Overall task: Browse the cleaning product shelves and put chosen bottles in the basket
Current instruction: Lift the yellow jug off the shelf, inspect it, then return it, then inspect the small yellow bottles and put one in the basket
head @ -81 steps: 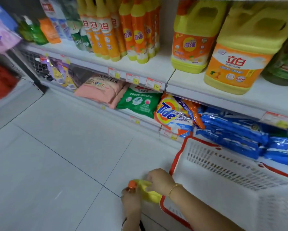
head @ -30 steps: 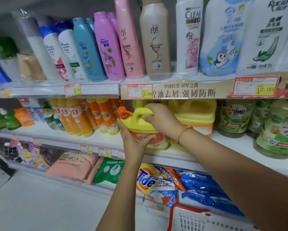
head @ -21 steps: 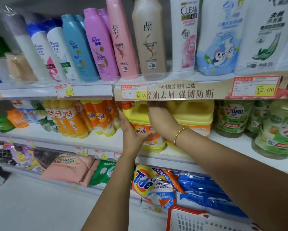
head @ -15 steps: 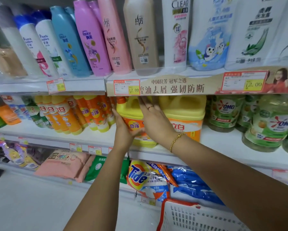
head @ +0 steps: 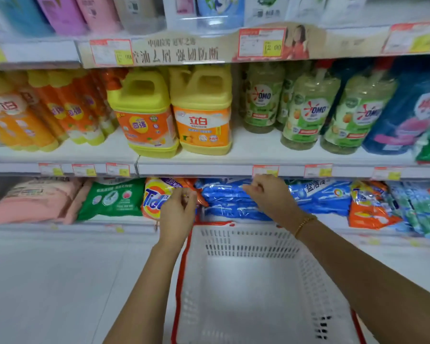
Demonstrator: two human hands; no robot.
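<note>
A yellow jug with an orange label (head: 144,115) stands on the middle shelf beside a second yellow jug (head: 204,112). Neither hand touches them. My left hand (head: 178,216) hangs in front of the Tide bag (head: 153,199), fingers loosely curled, holding nothing. My right hand (head: 268,198), with a gold bracelet at the wrist, hovers before the blue bags (head: 229,199), also loosely curled and holding nothing. Both hands are above the far rim of the white basket with red trim (head: 246,242), which stands on the floor with nothing visible in it.
Slim orange bottles (head: 67,110) fill the middle shelf's left side; green OMO bottles (head: 308,112) and a blue bottle (head: 407,112) stand to the right. Pink (head: 32,199) and green (head: 112,198) bags lie on the bottom shelf. White tiled floor (head: 60,281) spreads to the left.
Both hands have let go of the yellow jug, which now stands on the middle shelf, and have dropped to the bottom shelf level above the basket. The view has tilted downward.
</note>
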